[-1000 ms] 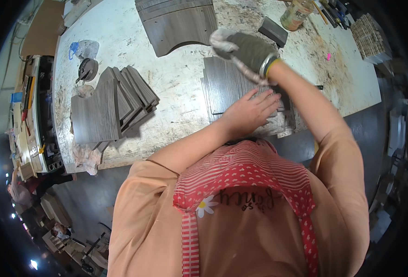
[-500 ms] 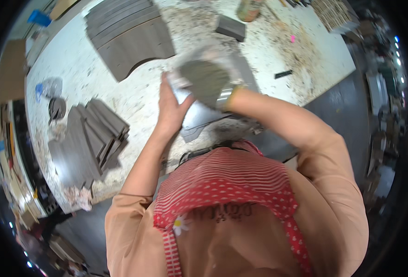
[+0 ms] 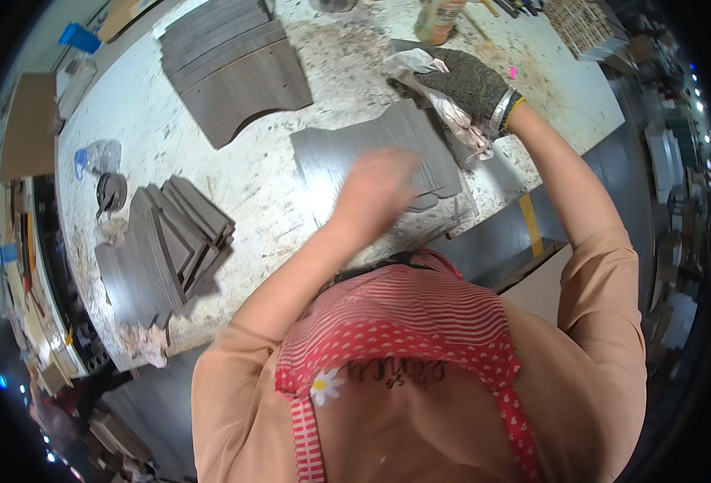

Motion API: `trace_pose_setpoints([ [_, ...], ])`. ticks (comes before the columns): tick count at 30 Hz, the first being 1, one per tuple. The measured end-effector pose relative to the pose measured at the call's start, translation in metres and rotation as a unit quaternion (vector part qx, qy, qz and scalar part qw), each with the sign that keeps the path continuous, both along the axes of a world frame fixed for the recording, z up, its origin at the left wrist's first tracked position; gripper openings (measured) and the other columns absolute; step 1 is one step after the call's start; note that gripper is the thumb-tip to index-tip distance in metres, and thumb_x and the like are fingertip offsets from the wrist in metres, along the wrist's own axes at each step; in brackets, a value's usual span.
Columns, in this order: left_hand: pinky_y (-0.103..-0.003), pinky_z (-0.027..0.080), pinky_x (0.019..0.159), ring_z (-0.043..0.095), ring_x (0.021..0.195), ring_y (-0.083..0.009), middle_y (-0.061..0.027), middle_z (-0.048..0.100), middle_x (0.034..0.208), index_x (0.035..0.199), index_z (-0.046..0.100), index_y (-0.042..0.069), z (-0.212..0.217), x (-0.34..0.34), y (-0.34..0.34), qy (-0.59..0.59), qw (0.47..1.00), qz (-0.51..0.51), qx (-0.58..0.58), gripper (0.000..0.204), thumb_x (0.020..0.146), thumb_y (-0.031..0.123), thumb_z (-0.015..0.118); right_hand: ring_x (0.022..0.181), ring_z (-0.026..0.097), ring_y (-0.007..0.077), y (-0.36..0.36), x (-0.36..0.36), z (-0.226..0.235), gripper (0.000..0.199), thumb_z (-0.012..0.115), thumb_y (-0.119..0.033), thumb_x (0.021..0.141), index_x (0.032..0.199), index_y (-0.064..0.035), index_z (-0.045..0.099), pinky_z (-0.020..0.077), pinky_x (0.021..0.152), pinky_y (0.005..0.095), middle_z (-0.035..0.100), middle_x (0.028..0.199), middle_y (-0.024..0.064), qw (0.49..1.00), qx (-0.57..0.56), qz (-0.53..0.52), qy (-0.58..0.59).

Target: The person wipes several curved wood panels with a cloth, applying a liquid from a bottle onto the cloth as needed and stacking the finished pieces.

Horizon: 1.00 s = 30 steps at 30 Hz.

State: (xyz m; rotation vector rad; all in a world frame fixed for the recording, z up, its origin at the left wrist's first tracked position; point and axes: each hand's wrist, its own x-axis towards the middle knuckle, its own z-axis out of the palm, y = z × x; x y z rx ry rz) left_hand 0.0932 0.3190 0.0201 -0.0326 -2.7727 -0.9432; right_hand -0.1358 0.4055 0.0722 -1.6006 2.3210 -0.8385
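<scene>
A wood-grain grey panel point(image 3: 327, 149) with curved cut-outs lies flat near the table's front edge. Over it is my bare left hand point(image 3: 380, 189), smeared by motion, its fingers too blurred to read. My right hand point(image 3: 476, 84), in a dark knit glove with silver tape at the wrist, is beyond the panel's right side. It grips a crumpled whitish rag point(image 3: 448, 113) that trails toward me. Part of a dark grey block shows by the gloved fingers, mostly hidden.
Similar panels form a neat stack point(image 3: 247, 88) at the far left and a loose pile point(image 3: 134, 266) at the near left. A transparent bottle point(image 3: 102, 155) and a dark roll point(image 3: 111, 191) sit beyond that pile. A jar point(image 3: 438, 20) and a woven-looking stack point(image 3: 581, 32) stand at the back.
My right hand has swung off the panel to the far right with the rag. My left hand has moved right, from the panel's left edge to over its surface.
</scene>
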Motion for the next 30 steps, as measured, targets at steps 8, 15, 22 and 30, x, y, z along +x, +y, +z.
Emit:
trace_pose_setpoints([
  [8,-0.043,0.037,0.101,0.05,0.118,-0.0287,-0.0132,0.054,0.125,0.126,0.048,0.001,-0.027,-0.024,0.032,0.049,0.994,-0.056,-0.086,0.062,0.077,0.033,0.068,0.082,0.062,0.0275,-0.057,0.06,-0.046,0.025,0.046,-0.029,0.088,0.081,-0.0062,0.053,0.0458,0.083,0.0396,0.062,0.086,0.0138,0.961,0.041,0.224,0.159],
  [15,-0.034,0.049,0.081,0.058,0.104,-0.026,-0.0133,0.056,0.12,0.131,0.043,0.001,-0.035,-0.026,0.028,0.026,0.998,-0.02,-0.058,0.059,0.08,0.023,0.063,0.083,0.061,0.0291,-0.113,0.089,-0.032,0.024,0.046,-0.029,0.089,0.085,-0.0067,0.053,0.0455,0.078,0.0402,0.061,0.085,0.0149,0.964,0.147,0.217,-0.052],
  [22,-0.038,0.04,0.093,0.051,0.112,-0.0254,-0.0142,0.053,0.125,0.131,0.045,-0.001,-0.038,-0.025,0.031,0.084,0.985,-0.01,-0.15,0.052,0.083,0.017,0.053,0.091,0.062,0.0337,-0.142,0.1,-0.032,0.037,0.044,-0.036,0.092,0.099,-0.0044,0.061,0.0477,0.085,0.0381,0.065,0.097,0.0193,0.959,0.205,0.194,0.005],
  [30,-0.045,0.023,0.111,0.031,0.135,-0.0287,-0.0146,0.036,0.144,0.137,0.039,0.001,-0.029,-0.028,0.031,0.002,0.986,-0.031,-0.166,0.057,0.088,0.028,0.052,0.086,0.065,0.0243,-0.128,0.079,-0.001,0.035,0.049,-0.039,0.088,0.089,-0.007,0.062,0.0486,0.078,0.034,0.066,0.091,0.015,0.934,0.245,0.256,0.039],
])
